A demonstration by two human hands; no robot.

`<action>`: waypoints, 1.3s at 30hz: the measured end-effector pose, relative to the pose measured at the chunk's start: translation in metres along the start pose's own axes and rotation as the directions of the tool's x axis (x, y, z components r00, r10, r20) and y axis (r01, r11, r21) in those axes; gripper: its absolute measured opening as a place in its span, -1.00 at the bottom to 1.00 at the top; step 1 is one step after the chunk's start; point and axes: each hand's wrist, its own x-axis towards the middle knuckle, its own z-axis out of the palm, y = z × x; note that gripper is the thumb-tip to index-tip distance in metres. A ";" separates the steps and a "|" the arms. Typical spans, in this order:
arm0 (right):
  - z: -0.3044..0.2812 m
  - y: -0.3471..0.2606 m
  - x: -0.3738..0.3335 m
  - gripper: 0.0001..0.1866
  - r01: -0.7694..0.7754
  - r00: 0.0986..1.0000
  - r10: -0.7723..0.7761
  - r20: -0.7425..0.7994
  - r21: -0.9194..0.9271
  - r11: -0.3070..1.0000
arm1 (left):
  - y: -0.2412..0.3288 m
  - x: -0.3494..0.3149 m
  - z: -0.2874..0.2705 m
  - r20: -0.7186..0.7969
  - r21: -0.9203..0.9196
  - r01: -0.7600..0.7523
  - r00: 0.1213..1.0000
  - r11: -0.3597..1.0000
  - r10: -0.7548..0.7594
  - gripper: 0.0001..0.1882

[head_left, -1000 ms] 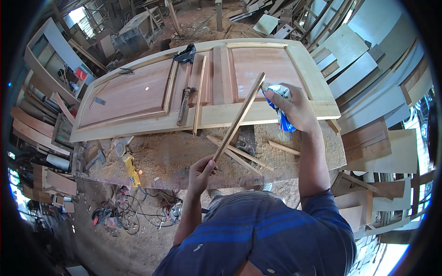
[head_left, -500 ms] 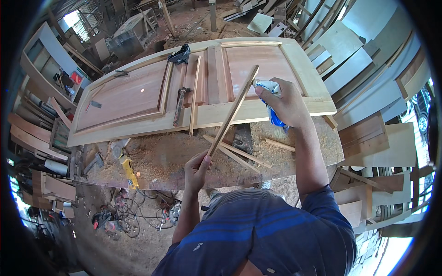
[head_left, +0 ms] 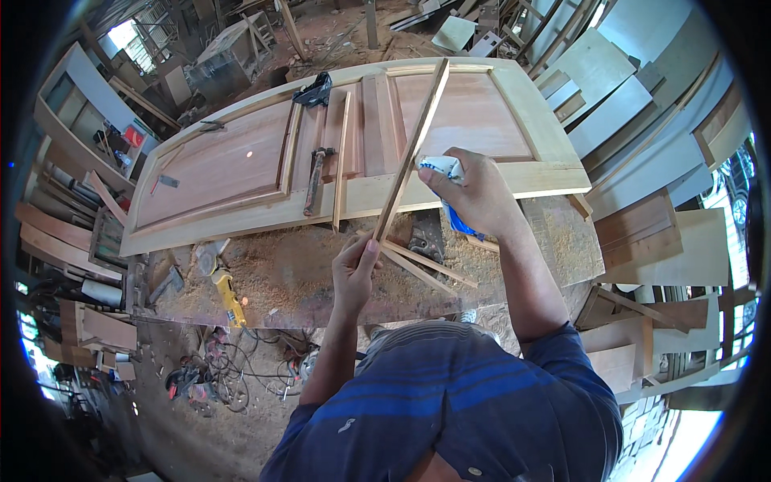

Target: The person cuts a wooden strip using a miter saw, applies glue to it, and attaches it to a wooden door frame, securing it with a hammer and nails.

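Observation:
My left hand [head_left: 354, 275] grips the lower end of a long, thin wooden strip [head_left: 414, 143], which slants up and away over the door panel. Closed around a blue-and-white soft pack or bottle [head_left: 444, 167], my right hand [head_left: 475, 193] keeps its white end close against the strip's side. Whether that end touches the wood, I cannot tell. Beneath lies a panelled wooden door [head_left: 337, 201] on a sawdust-covered workbench [head_left: 281, 277]. A hammer [head_left: 316, 181], another wooden strip [head_left: 342, 161] and a black plastic bag [head_left: 314, 90] rest on the door.
Loose strips [head_left: 426, 269] lie on the bench beside my left hand. A yellow power tool [head_left: 228, 297] sits at the bench's near left edge, with another hammer [head_left: 167, 285] nearby. Cables [head_left: 233, 369] tangle on the floor. Boards [head_left: 598, 80] lean along the right side.
The strip's upper end has swung farther away, and the strip stands steeper in view. My right hand and the pack have shifted left and slightly nearer along it. My left hand has risen slightly.

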 end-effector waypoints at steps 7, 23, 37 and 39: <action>0.020 0.004 -0.010 -0.54 0.039 0.999 -0.040 0.023 0.004 0.999 | 0.015 0.019 0.025 -0.005 -0.179 0.096 0.995 0.979 -0.099 -0.60; 0.060 0.011 -0.034 -0.47 0.009 0.984 0.016 0.180 -0.139 0.990 | 0.042 0.065 0.043 -0.059 -0.544 0.115 0.983 0.831 -0.174 -0.67; 0.093 0.032 -0.064 -0.48 0.024 0.956 0.044 0.289 -0.227 0.974 | 0.055 0.097 0.035 -0.081 -0.638 0.025 0.992 0.769 -0.099 -0.63; 0.098 0.032 -0.067 -0.48 0.029 0.951 0.045 0.307 -0.234 0.972 | 0.050 0.101 0.027 -0.108 -0.634 0.030 0.986 0.773 -0.127 -0.63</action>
